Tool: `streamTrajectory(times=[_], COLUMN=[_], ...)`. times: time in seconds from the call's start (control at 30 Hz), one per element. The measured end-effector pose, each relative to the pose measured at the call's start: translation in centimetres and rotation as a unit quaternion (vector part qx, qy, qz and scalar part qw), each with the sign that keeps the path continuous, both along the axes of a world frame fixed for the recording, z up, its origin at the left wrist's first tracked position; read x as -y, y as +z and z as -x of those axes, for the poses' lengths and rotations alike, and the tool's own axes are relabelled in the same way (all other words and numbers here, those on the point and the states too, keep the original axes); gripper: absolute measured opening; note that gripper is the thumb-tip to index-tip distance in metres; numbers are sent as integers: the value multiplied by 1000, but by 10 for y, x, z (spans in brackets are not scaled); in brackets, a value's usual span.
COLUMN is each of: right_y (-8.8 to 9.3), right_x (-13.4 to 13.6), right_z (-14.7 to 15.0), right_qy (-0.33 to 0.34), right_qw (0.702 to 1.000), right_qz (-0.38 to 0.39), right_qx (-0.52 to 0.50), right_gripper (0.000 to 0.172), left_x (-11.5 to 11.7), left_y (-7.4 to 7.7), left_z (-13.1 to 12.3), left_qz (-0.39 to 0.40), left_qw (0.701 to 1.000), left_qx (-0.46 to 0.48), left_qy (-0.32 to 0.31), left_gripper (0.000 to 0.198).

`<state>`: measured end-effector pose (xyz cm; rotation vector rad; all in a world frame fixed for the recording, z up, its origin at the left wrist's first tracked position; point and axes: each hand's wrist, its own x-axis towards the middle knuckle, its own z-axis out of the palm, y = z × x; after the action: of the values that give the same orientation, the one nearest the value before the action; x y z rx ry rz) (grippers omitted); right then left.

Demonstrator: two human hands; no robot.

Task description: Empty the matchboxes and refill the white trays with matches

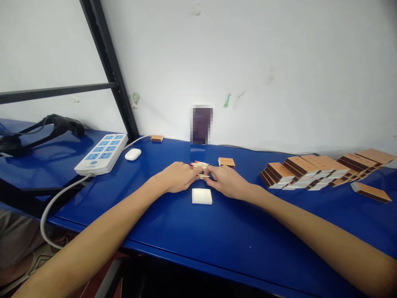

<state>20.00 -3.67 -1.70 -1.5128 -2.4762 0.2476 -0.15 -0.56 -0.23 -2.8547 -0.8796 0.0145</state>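
Observation:
My left hand point(180, 177) and my right hand point(227, 182) meet over the blue table, their fingertips closed on a few matches point(203, 176) between them. More matches point(198, 164) with reddish heads lie in a loose pile just behind the fingers, partly hidden by them. In front of my hands sits a white matchbox tray point(202, 196), its inside looking bare. Behind my right hand stands an orange-brown matchbox point(226, 162), its lower part covered by the hand.
Several matchboxes point(300, 165) are stacked in rows at the right, with a single matchbox point(371, 192) lying before them. Leftward are a power strip point(102, 153) with its cable, a white rounded case point(133, 154), a small matchbox point(156, 138) and a black headset point(58, 124).

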Motion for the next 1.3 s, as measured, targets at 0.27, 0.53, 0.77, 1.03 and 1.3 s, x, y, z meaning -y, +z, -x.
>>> streamTrajectory(times=[0.27,0.53,0.77,1.03,1.3], right_y=[2,6,39,49,46], right_x=[0,0,13,27,30], right_z=[0,0,-4,1,7], right_qy=[2,5,31,100,114], right_qw=[1000,1000,986,963,969], right_qz=[7,17,134,239,215], right_qx=[-7,-23,-92,-68,-36], right_gripper=[12,14,23,21,21], left_x=[3,4,18,26,25], left_y=[0,1,27,35,35], left_z=[-3,-2,6,11,10], left_qz=[2,13,132,289,274], left_qw=[1000,1000,990,955,959], left_qx=[-6,-6,50,53,65], left_qy=[4,5,-5,-36,-35], left_gripper=[26,23,27,25,22])
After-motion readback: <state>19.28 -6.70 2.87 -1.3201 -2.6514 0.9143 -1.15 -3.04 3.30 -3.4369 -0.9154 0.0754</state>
